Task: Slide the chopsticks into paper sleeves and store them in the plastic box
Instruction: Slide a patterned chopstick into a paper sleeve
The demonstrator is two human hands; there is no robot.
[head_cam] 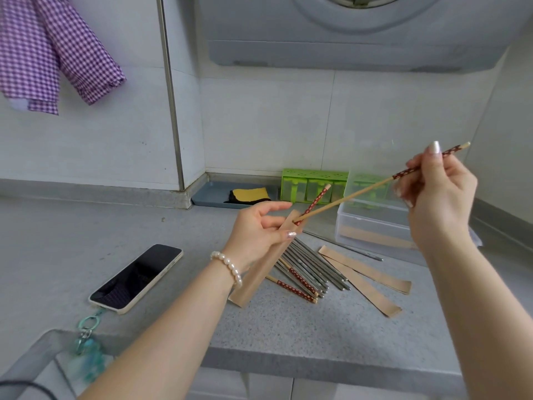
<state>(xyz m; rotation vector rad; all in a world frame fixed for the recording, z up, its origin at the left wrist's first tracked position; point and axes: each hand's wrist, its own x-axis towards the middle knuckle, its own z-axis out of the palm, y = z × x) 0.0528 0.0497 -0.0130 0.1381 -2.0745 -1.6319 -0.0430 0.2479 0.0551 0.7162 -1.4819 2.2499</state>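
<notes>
So the left hand (259, 226) is gripping a paper sleeve (264, 262) near its open top, thumb pressing the front, and it's tilting the mouth up toward the right, which looks like it's meant to line the opening up with the incoming stick. One chopstick (313, 202) is already sitting inside with its patterned end poking out. The right hand (432, 192) is pinching a second chopstick (360, 193) way back at its decorated end, fingers curled round it, and its plain tip is just entering the sleeve mouth; holding it that far back probably gives room to push the whole length in without regripping. The sleeve's bottom is hanging just above the desk (178, 226), maybe touching, can't really tell. Under it a pile of chopsticks (310, 268), mostly metal with a couple of patterned ones, is lying fanned out, with spare sleeves (372, 275) right beside them so everything's in easy reach. The box (372, 226) is sitting open behind, just past the pile, and a filled sleeve seems to be lying inside. The desk is grey speckled stone, with a phone (135, 277) lying to the left, a green rack (314, 184) and a tray (213, 194) with a sponge at the back corner, white tiled walls, a checked cloth (54, 50) hanging up left, and a range hood (357, 30) overhead.
</notes>
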